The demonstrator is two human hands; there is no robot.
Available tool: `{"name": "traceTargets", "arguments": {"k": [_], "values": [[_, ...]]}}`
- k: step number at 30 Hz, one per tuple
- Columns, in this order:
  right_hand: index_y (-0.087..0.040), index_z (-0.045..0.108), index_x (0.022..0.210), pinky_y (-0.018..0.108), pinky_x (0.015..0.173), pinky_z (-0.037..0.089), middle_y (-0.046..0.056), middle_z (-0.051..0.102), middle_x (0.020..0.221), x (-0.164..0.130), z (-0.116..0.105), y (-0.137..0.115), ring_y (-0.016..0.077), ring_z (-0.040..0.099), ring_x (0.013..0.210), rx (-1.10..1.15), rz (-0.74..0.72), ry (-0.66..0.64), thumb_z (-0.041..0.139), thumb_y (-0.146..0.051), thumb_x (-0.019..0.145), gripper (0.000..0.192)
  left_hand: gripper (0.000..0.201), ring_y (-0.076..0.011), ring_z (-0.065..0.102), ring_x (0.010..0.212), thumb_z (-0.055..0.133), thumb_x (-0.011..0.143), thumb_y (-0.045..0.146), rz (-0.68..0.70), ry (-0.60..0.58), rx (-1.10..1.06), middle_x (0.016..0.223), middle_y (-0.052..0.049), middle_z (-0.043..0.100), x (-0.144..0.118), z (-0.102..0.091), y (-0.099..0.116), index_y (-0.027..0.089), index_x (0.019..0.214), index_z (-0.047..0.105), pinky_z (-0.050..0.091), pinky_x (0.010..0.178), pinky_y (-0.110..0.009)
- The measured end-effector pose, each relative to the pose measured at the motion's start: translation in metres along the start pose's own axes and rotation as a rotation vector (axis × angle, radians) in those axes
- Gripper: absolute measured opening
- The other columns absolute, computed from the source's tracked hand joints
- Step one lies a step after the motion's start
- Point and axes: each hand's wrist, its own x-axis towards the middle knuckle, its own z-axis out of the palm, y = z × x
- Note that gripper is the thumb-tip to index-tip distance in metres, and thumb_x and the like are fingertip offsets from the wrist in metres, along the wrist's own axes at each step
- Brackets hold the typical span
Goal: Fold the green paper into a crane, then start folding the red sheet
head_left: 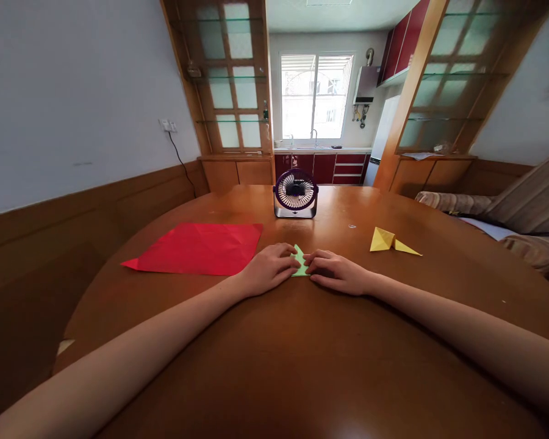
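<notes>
- A small green paper point(301, 261), folded to a point, is seen flat on the brown table point(302, 366), about midway across it and below the fan.
- The green paper is pressed down by both hands, one on each side, so that only its pointed middle part shows between them.
- The left hand point(269, 268) is laid palm down with the fingers bent; its fingertips point(289, 251) are set on the paper's left edge. Nothing is gripped or lifted: the paper is only pinned to the table.
- The right hand point(336, 271) is laid likewise, fingers curled, with its fingertips point(312, 259) touching the paper's right edge. The paper is held down, not clasped.
- The two hands are brought close together, nearly touching over the paper; whether the thumbs are under the fold cannot be told.
- A large red sheet point(199, 249), creased and spread flat, is seen just left of the left hand, near it but apart.
- A yellow folded piece point(388, 241) with a long point is placed on the table to the right, well apart from the right hand.
- A small dark fan point(295, 193) is stood upright at the far side of the table, facing the camera, beyond the green paper.
- A kitchen window point(316, 96) is seen beyond the table, and a striped sofa point(507, 207) at the right.
</notes>
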Motion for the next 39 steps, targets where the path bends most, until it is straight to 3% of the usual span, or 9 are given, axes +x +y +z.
{"name": "traceTargets", "arguments": {"k": [2, 6, 11, 15, 18, 27, 34, 39], "values": [[-0.018, 0.061, 0.102, 0.042, 0.100, 0.044, 0.011, 0.055, 0.117, 0.000, 0.000, 0.000, 0.0214, 0.054, 0.112, 0.017, 0.000, 0.035, 0.053, -0.022, 0.093, 0.013, 0.027, -0.0205, 0.058, 0.107, 0.047, 0.097, 0.035, 0.078, -0.026, -0.024, 0.113, -0.008, 0.062, -0.001, -0.001, 0.000, 0.022, 0.106, 0.069, 0.045, 0.095, -0.036], [-0.018, 0.061, 0.096, 0.040, 0.096, 0.046, 0.010, 0.057, 0.113, 0.001, 0.002, 0.002, 0.0202, 0.057, 0.105, -0.006, 0.035, 0.139, 0.052, -0.020, 0.093, 0.011, 0.027, -0.0193, 0.062, 0.096, 0.054, 0.093, 0.041, 0.084, -0.030, -0.054, 0.102, -0.006, 0.066, -0.001, 0.000, -0.002, 0.023, 0.106, 0.069, 0.048, 0.086, -0.033], [-0.017, 0.062, 0.092, 0.036, 0.084, 0.049, 0.008, 0.060, 0.097, 0.002, 0.004, 0.004, 0.0184, 0.058, 0.089, -0.070, 0.108, 0.215, 0.052, -0.020, 0.091, 0.010, 0.027, -0.0179, 0.066, 0.088, 0.046, 0.097, 0.034, 0.149, 0.005, 0.055, 0.095, -0.007, 0.070, -0.001, 0.003, 0.000, 0.019, 0.105, 0.067, 0.051, 0.078, -0.029], [-0.016, 0.063, 0.087, 0.035, 0.079, 0.047, 0.006, 0.062, 0.089, 0.003, 0.003, 0.003, 0.0175, 0.057, 0.080, -0.139, 0.143, 0.243, 0.052, -0.022, 0.091, 0.012, 0.024, -0.0177, 0.067, 0.078, 0.043, 0.096, 0.025, 0.186, 0.116, 0.215, 0.084, -0.007, 0.071, 0.000, 0.004, 0.003, 0.017, 0.099, 0.066, 0.051, 0.074, -0.031], [-0.016, 0.065, 0.085, 0.034, 0.077, 0.046, 0.006, 0.062, 0.085, 0.003, 0.002, 0.000, 0.0171, 0.056, 0.077, -0.128, 0.161, 0.249, 0.052, -0.025, 0.093, 0.018, 0.023, -0.0172, 0.065, 0.073, 0.045, 0.096, 0.024, 0.140, 0.220, 0.212, 0.080, -0.007, 0.070, 0.001, 0.003, 0.005, 0.016, 0.097, 0.066, 0.051, 0.068, -0.030], [-0.017, 0.072, 0.097, 0.031, 0.078, 0.048, 0.006, 0.065, 0.091, 0.008, 0.009, -0.009, 0.0169, 0.059, 0.084, 0.342, 0.320, 0.345, 0.052, -0.042, 0.093, 0.032, 0.025, -0.0156, 0.068, 0.087, 0.046, 0.096, 0.024, 0.103, 0.295, -0.039, 0.100, -0.008, 0.072, 0.001, 0.004, 0.017, 0.019, 0.114, 0.062, 0.056, 0.076, -0.027], [-0.016, 0.072, 0.093, 0.030, 0.078, 0.048, 0.004, 0.068, 0.088, 0.008, 0.008, -0.009, 0.0157, 0.060, 0.081, 0.650, 0.391, 0.400, 0.064, -0.045, 0.084, 0.031, 0.021, -0.0161, 0.068, 0.097, 0.053, 0.094, 0.023, 0.101, 0.384, -0.161, 0.108, -0.009, 0.069, 0.002, 0.010, 0.014, 0.018, 0.110, 0.065, 0.058, 0.083, -0.028], [-0.017, 0.072, 0.098, 0.032, 0.085, 0.048, 0.005, 0.071, 0.096, 0.008, 0.007, -0.014, 0.0174, 0.063, 0.088, 0.799, 0.418, 0.401, 0.070, -0.040, 0.079, 0.030, 0.021, -0.0160, 0.066, 0.102, 0.055, 0.092, 0.021, 0.078, 0.373, -0.212, 0.114, -0.008, 0.066, 0.002, 0.013, 0.015, 0.020, 0.110, 0.066, 0.057, 0.089, -0.031]]}}
